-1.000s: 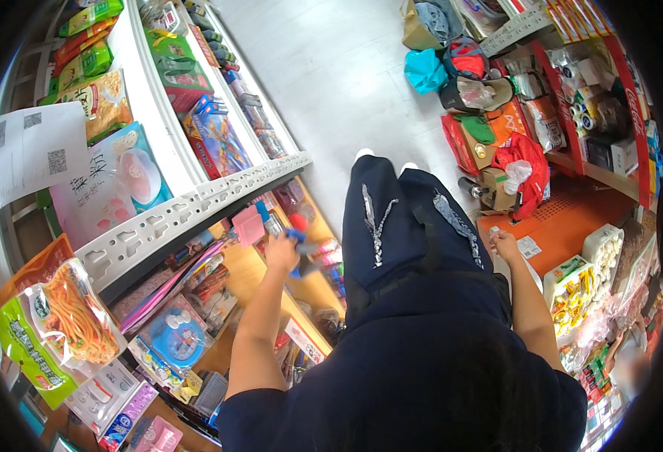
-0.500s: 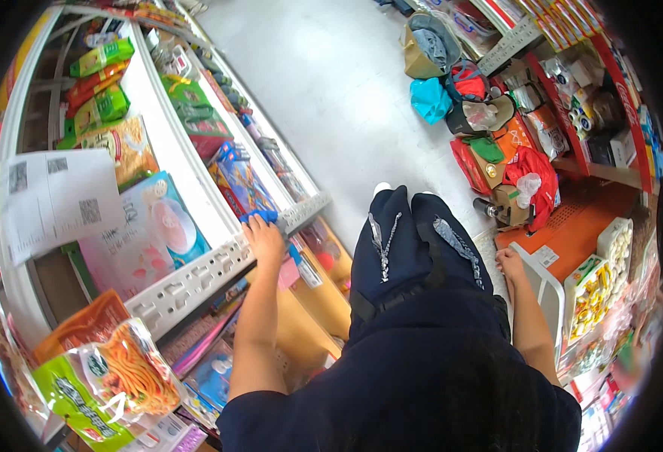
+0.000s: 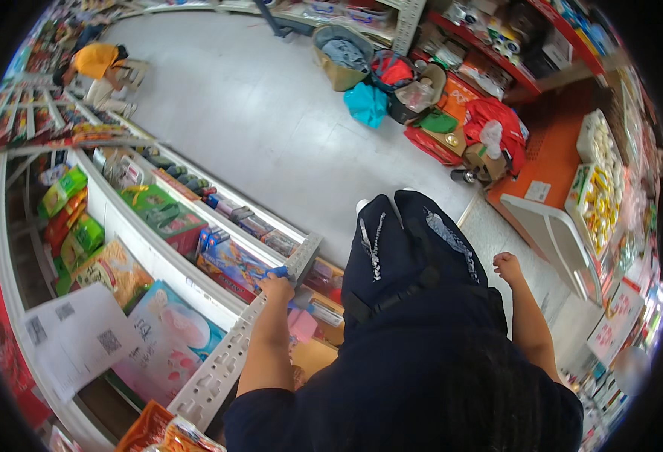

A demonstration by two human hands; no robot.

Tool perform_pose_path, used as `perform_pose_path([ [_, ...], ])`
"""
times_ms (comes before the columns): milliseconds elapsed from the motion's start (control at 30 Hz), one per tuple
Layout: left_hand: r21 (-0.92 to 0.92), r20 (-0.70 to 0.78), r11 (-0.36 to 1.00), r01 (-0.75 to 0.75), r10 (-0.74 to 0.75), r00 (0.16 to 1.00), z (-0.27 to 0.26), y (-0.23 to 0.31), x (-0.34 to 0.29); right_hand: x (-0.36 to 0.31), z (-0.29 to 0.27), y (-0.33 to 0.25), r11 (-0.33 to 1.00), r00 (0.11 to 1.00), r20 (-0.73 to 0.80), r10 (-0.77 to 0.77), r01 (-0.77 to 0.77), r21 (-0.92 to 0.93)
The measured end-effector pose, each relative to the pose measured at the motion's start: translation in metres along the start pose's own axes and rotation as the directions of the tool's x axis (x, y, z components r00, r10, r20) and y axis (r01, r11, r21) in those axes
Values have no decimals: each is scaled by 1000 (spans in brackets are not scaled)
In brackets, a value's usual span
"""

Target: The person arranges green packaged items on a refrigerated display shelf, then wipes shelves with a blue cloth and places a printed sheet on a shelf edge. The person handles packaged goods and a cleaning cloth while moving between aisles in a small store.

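Note:
My left hand (image 3: 276,288) is closed on a small blue thing (image 3: 275,272) at the end of a white metal shelf; its kind is too small to tell. Boxed toys (image 3: 230,264) sit on that shelf just left of the hand, and a pink item (image 3: 302,325) lies below it. My right hand (image 3: 507,268) hangs at my right side with its fingers curled. Nothing shows in it, and it is apart from the orange-topped stand (image 3: 534,177).
Snack packs, a pink-and-blue package (image 3: 169,331) and a white printed sheet (image 3: 83,339) fill the left shelf. Bags, including a turquoise one (image 3: 365,105), stand along the right. Yellow-wrapped goods (image 3: 596,203) sit on the stand. A person in yellow (image 3: 96,60) bends at far left.
My view has turned left and my body has moved along the aisle. The person in yellow has come into view. My right hand has come away from the stand's white edge.

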State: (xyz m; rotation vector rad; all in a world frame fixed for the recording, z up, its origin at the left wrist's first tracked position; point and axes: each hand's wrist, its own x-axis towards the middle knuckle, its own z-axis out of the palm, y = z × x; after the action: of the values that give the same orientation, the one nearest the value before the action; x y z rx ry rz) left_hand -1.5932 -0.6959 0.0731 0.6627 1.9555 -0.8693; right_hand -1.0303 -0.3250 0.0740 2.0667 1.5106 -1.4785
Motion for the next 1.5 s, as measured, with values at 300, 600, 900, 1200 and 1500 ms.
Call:
perform_pose_path([
  [300,235,296,931,-279,204,933,-6,-22,38,-41,38,32,996,996,-66,54,-49,74],
  [600,401,250,858,-322,236,939,-45,-27,15,-57,60,48,993,998,-35,47,-43,114],
  [900,118,-265,992,47,-14,964,-17,-45,-16,1,22,49,997,998,53,42,-45,61],
  [1200,-144,-669,964,226,-263,695,-19,-33,-102,106,-81,-43,993,992,114,-53,64,-98],
  [1500,-714,-203,640,286,-579,790,-36,38,-194,232,-64,-138,834,810,481,-335,493,-249],
])
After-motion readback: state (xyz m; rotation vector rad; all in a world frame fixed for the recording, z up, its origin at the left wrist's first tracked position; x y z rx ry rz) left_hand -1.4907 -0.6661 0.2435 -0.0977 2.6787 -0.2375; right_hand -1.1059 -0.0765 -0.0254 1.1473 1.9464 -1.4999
